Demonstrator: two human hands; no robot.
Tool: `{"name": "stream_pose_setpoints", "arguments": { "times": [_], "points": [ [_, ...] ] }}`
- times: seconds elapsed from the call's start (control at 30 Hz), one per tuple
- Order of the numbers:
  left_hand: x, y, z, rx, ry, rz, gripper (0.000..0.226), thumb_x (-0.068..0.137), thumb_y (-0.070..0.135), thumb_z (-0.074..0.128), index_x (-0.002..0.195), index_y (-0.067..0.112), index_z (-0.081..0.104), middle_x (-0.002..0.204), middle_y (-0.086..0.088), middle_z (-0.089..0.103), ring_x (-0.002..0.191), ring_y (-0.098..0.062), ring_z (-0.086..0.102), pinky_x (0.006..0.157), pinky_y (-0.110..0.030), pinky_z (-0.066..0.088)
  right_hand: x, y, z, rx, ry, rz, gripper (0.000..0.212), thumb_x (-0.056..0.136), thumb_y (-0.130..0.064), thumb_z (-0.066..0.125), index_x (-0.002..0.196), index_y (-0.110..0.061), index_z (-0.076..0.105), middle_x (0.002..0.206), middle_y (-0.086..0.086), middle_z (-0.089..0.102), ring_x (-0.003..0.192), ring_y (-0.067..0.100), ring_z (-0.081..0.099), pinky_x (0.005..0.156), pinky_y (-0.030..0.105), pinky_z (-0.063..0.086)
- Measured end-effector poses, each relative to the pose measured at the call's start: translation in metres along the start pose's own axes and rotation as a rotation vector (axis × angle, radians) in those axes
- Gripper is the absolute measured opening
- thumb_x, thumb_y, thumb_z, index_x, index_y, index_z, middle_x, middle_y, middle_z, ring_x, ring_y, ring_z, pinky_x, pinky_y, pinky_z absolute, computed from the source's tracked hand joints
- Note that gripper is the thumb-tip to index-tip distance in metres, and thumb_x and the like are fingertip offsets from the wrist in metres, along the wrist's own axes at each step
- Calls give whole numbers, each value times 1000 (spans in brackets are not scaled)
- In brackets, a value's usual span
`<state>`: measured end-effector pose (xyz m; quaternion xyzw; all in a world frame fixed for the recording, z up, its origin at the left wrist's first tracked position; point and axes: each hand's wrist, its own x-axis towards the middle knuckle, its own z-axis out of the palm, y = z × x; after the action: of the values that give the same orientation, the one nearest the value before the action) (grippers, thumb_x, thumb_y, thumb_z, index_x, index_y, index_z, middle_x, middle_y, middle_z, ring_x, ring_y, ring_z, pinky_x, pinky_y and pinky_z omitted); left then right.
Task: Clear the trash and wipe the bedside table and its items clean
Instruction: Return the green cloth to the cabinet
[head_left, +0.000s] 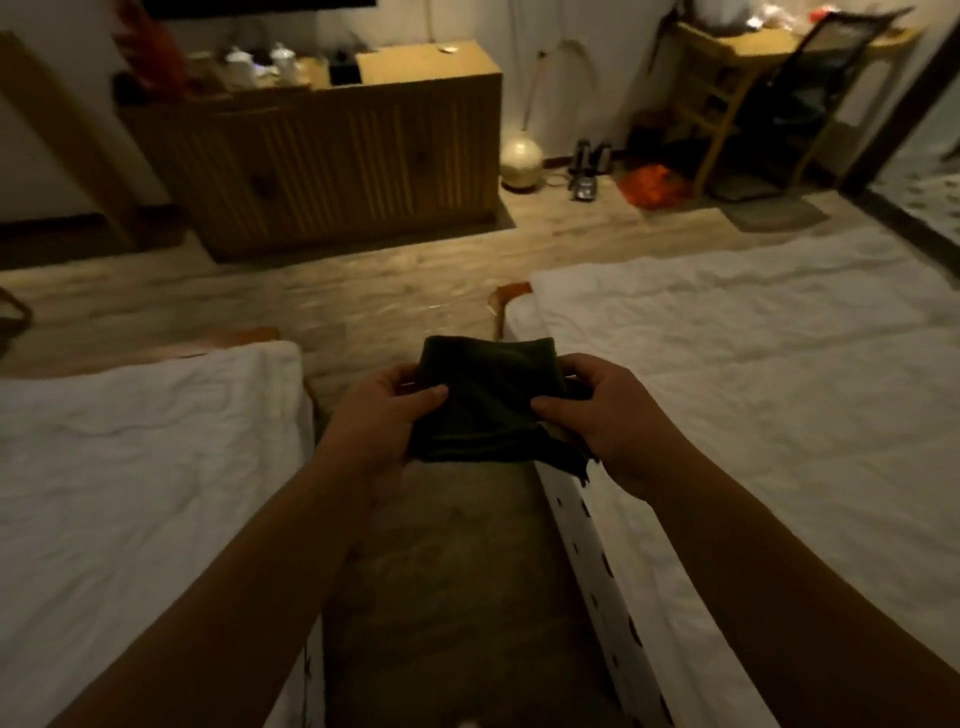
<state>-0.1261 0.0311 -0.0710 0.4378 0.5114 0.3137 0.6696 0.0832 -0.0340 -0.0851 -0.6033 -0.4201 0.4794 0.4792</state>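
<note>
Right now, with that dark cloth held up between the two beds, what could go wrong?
The dark cloth is pinched only at its sides by the left hand and right hand; a frayed corner hangs loose near the right bed, so a dirty or damp cloth might mark the white sheet. The room is dim, so missed dirt seems likely. The bedside table is not in view.

A dim bedroom: 2 white-sheeted beds (753, 374), a wooden sideboard (332, 150), and a desk (737, 47).
</note>
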Motion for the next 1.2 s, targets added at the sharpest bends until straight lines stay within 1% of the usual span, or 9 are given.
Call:
{"name": "stream_pose_setpoints", "arguments": {
  "times": [0.07, 0.13, 0.3, 0.53, 0.7, 0.87, 1.0, 1.13, 1.2],
  "points": [
    [24, 13, -21, 37, 51, 53, 31, 89, 9, 63, 120, 11, 61, 113, -13, 68, 97, -27, 69, 84, -44, 57, 35, -12, 16, -21, -26, -10, 32, 81, -6, 73, 102, -30, 66, 90, -5, 75, 81, 13, 72, 64, 25, 57],
    [54, 24, -39, 53, 96, 78, 33, 88, 12, 65, 121, 14, 61, 114, -12, 68, 103, -29, 66, 92, -51, 52, 74, -20, 28, -42, -42, -20, 32, 81, -7, 73, 105, -28, 66, 90, -3, 74, 80, 13, 72, 63, 25, 56],
    [137, 59, -67, 40, 137, 113, 34, 86, 16, 67, 120, 20, 62, 112, -8, 70, 101, -29, 68, 90, -53, 53, 173, -32, 43, -23, -89, -38, 36, 82, -6, 71, 116, -19, 63, 96, 0, 72, 82, 12, 71, 64, 22, 55],
    [271, 137, -77, -21, 195, 184, 27, 88, 13, 65, 113, 22, 63, 107, -6, 71, 94, -23, 71, 77, -45, 59, 339, -84, 40, -21, -149, -108, 33, 82, -2, 70, 101, -28, 64, 101, 4, 69, 89, 17, 69, 64, 21, 55],
    [367, 194, -80, -8, 236, 215, 23, 91, 12, 62, 110, 25, 62, 104, -4, 71, 89, -21, 71, 70, -41, 59, 455, -117, 40, -89, -124, -110, 35, 82, -3, 71, 112, -18, 63, 106, 8, 67, 94, 22, 68, 69, 30, 59],
    [477, 230, -97, 15, 263, 207, 22, 91, 13, 62, 109, 26, 62, 103, -5, 70, 90, -24, 70, 65, -40, 58, 565, -126, 47, -226, -61, -164, 34, 82, -8, 72, 111, -24, 62, 104, -2, 67, 90, 15, 67, 70, 33, 60],
    [584, 268, -119, 32, 241, 201, 26, 91, 13, 63, 115, 21, 61, 104, -7, 69, 89, -25, 70, 66, -43, 60, 669, -134, 59, -243, -10, -177, 39, 82, -9, 72, 116, -24, 61, 107, -3, 65, 86, 11, 66, 63, 24, 57],
    [691, 326, -148, 82, 186, 204, 19, 90, 14, 63, 108, 22, 62, 106, -6, 68, 92, -25, 68, 70, -45, 60, 781, -159, 76, -290, 65, -213, 42, 81, -11, 73, 119, -25, 60, 108, -5, 64, 97, 11, 62, 81, 37, 58],
    [740, 359, -161, 91, 158, 210, 15, 90, 14, 62, 103, 23, 63, 106, -6, 68, 92, -24, 68, 69, -42, 59, 835, -174, 83, -263, 82, -218, 47, 80, -11, 74, 122, -25, 57, 112, -4, 63, 103, 14, 60, 85, 41, 56]
  ]
}}
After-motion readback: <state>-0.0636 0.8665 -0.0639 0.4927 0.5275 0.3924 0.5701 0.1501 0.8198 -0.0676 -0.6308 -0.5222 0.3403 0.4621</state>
